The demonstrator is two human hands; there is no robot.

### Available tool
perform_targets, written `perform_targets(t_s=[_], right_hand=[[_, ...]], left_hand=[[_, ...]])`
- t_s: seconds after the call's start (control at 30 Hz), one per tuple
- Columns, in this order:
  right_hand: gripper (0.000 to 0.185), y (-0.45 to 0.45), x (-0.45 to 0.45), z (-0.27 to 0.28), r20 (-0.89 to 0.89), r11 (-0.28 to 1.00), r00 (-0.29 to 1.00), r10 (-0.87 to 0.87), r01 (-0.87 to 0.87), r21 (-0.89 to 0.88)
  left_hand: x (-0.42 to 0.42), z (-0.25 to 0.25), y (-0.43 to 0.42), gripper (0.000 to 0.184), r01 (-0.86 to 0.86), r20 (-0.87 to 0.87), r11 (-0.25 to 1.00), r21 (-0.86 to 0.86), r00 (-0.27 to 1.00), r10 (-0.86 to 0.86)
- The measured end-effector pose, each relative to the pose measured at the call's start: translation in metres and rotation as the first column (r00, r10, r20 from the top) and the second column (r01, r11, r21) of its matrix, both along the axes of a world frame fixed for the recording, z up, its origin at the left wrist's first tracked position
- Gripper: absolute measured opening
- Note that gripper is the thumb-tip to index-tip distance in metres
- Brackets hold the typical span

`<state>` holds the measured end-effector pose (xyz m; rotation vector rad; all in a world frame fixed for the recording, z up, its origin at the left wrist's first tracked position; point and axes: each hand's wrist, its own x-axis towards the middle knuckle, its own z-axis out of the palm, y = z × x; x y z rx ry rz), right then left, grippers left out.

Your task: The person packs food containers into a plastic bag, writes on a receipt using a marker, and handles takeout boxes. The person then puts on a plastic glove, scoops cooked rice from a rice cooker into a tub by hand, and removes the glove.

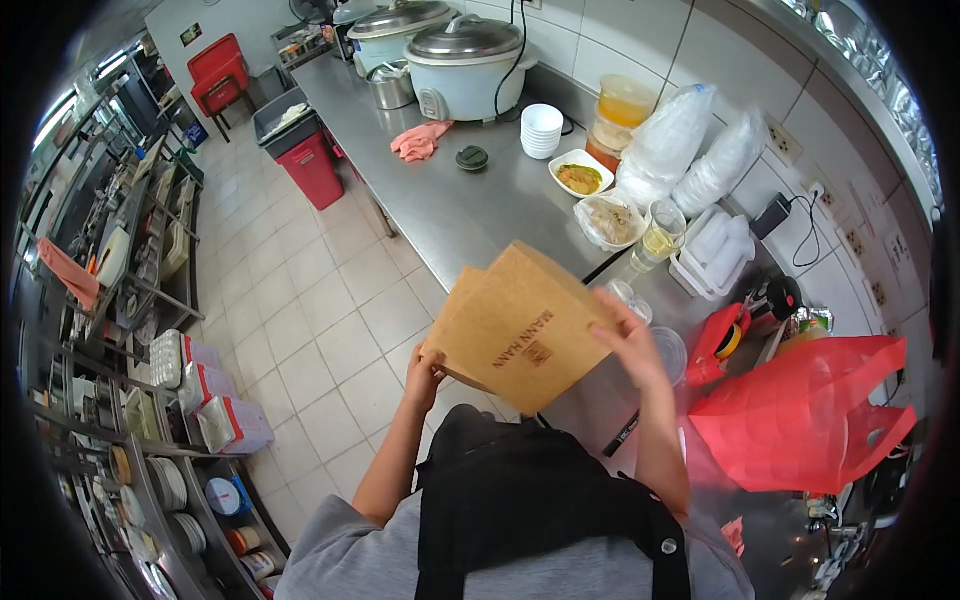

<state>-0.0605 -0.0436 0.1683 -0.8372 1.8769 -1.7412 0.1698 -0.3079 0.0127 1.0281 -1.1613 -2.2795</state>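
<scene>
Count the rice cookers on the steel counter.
2. One rice cooker stands toward the far end of the counter; the second rice cooker is just beyond, partly hidden. Others may be hidden.

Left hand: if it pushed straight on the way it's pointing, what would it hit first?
Likely the brown paper bag, whose edge the left hand holds; what lies beyond is hard to judge for depth.

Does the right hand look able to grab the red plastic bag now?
Probably not straight away: the right hand is holding the paper bag, though the red plastic bag sits on that same side.
</scene>
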Motion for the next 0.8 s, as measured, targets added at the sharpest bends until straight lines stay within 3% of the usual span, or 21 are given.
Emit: perform_targets(t_s=[0.07,0.13,0.17,0.23,0.3,0.43,0.53,0.57,0.6,0.67,0.73,0.8], right_hand=[[0.057,0.001,-0.009,0.054,-0.030,0.995,0.995,-0.099,0.098,-0.037],[0.052,-0.007,-0.029,0.074,0.145,0.944,0.969,-0.201,0.231,-0.237],[0.052,-0.012,-0.036,0.087,0.146,0.942,0.968,-0.204,0.235,-0.239],[0.048,-0.027,-0.050,0.109,-0.032,0.980,0.996,-0.089,0.081,-0.182],[0.050,-0.052,-0.058,0.115,-0.184,0.994,0.981,0.057,-0.038,0.107],[0.061,-0.134,-0.052,0.064,-0.129,0.878,0.892,0.434,-0.386,0.282],[0.068,-0.186,-0.039,0.012,-0.135,0.848,0.851,0.507,-0.464,0.256],[0.067,-0.193,-0.031,-0.001,-0.420,0.867,0.790,0.446,-0.265,0.421],[0.066,-0.195,-0.024,-0.011,-0.665,0.862,0.629,0.402,-0.015,0.507],[0.064,-0.189,-0.012,-0.027,-0.639,0.871,0.670,0.378,-0.025,0.490],[0.062,-0.166,0.003,-0.037,-0.607,0.876,0.714,0.350,-0.020,0.481],[0.059,-0.129,0.025,-0.036,-0.670,0.951,0.732,0.125,0.103,0.290]], left_hand=[[-0.001,0.011,-0.004,0.054,-0.005,0.034,0.999,-0.037,0.999,0.007],[0.000,0.029,-0.004,0.060,-0.002,0.067,0.997,-0.077,0.998,0.008],[0.002,0.042,-0.001,0.064,0.036,0.075,0.991,-0.128,0.997,-0.026],[0.003,0.050,0.000,0.069,0.074,0.084,0.981,-0.181,0.995,-0.059],[0.004,0.051,-0.003,0.071,0.210,0.073,0.949,-0.236,0.977,-0.199],[0.007,0.045,0.000,0.058,0.268,0.115,0.927,-0.264,0.962,-0.246],[0.012,0.038,0.002,0.066,0.226,0.090,0.953,-0.202,0.973,-0.212],[0.016,0.044,0.005,0.074,0.234,0.087,0.957,-0.171,0.971,-0.222],[0.020,0.047,0.006,0.083,0.243,0.081,0.960,-0.139,0.969,-0.234],[0.026,0.038,0.002,0.083,0.285,0.090,0.950,-0.130,0.957,-0.274],[0.029,0.033,0.003,0.086,0.347,0.216,0.896,-0.277,0.931,-0.294],[0.032,0.031,0.000,0.089,0.400,0.213,0.879,-0.258,0.911,-0.352]])
